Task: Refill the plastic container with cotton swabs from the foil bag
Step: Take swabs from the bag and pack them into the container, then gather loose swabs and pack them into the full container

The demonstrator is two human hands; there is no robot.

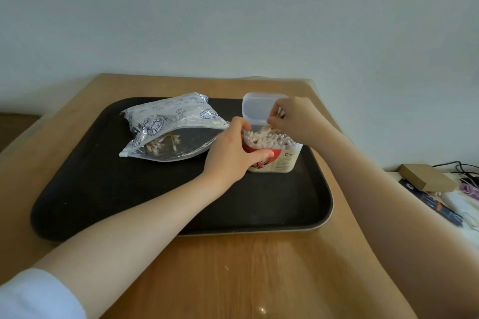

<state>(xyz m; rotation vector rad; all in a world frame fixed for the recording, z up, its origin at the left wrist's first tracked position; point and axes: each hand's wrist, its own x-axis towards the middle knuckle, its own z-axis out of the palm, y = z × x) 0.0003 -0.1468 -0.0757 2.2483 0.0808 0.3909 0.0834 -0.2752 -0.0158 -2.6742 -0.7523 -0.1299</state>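
Left hand (233,153) grips the clear, nearly full plastic container (274,155); right hand (295,122) pinches white cotton swabs (264,137) in; next, probably fetching leftovers from the open silver foil bag (168,127).

A plain pale wall (233,13) fills the far half of the scene in soft, even light. Against it stands a wooden table (223,274). To the right, a lower surface holds a cardboard box (427,177) and cables (461,167).
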